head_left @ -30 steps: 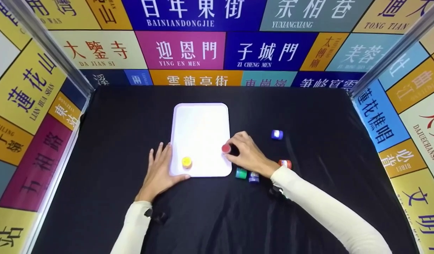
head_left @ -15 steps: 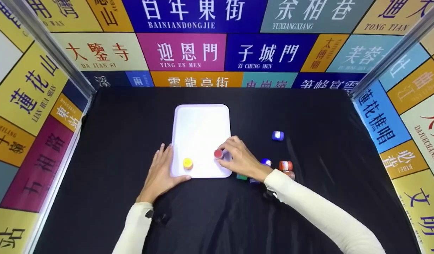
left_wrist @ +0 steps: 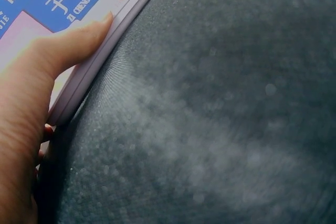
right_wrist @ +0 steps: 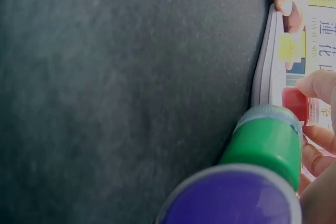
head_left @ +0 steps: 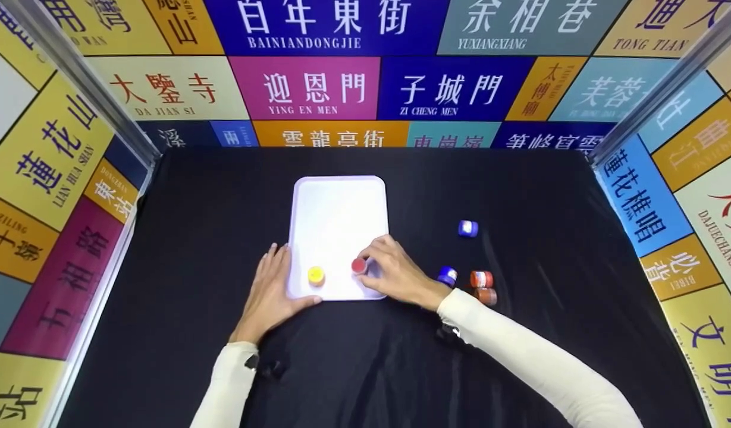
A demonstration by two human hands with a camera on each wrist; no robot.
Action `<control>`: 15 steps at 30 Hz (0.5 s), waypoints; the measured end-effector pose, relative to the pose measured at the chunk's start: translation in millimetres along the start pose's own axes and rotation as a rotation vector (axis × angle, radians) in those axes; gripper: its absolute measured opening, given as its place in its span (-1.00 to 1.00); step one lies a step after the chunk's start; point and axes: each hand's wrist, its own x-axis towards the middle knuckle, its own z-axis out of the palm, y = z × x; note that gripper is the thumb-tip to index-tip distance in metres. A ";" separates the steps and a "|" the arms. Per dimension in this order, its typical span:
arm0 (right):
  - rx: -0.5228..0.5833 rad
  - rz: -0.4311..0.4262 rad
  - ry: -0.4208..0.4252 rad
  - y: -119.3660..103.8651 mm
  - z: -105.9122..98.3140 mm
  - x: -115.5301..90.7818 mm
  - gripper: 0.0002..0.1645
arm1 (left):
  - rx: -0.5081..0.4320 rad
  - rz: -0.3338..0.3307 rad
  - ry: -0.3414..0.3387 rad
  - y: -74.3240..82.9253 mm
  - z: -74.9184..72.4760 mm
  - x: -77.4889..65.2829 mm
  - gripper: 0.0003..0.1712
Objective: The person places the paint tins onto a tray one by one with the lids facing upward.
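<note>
Cream sleeves [head_left: 514, 356] reach in over the black-covered worktop [head_left: 341, 368] from the near side. By the right wrist, the right wrist view shows a purple jar [right_wrist: 231, 200] with a green jar [right_wrist: 265, 142] just beyond it.

On the near right part of the white tray [head_left: 340, 220] stands the red paint jar [head_left: 358, 266], small and upright, its red body below a clear ribbed lid; whether its base touches the tray is hard to tell. The right hand [head_left: 401, 270] pinches it between thumb and fingers, coming in from the right. The left hand [head_left: 270, 291] is spread wide at the tray's near left corner, thumb over the near rim, straight fingers along the left edge. Close to that thumb, a yellow jar [head_left: 316, 276] stands on the tray.

To the right, a brown jar [head_left: 486, 296] lies just beside an orange-red jar [head_left: 482, 279], with a blue jar [head_left: 447, 275] left of them. Farther off lies another blue jar [head_left: 468, 228]. Colourful lettered panels [head_left: 317, 89] line the far side.
</note>
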 end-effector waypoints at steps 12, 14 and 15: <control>0.002 -0.002 -0.023 -4.2 10.1 2.5 -0.65 | 0.003 0.005 0.040 -1.9 1.4 0.6 0.57; 0.003 -0.005 -0.027 -4.8 11.2 2.4 -0.64 | 0.006 0.012 0.045 -2.3 1.5 0.4 0.58; 0.004 -0.007 -0.029 -5.1 11.6 2.2 -0.64 | 0.008 0.011 0.045 -2.5 1.4 0.3 0.58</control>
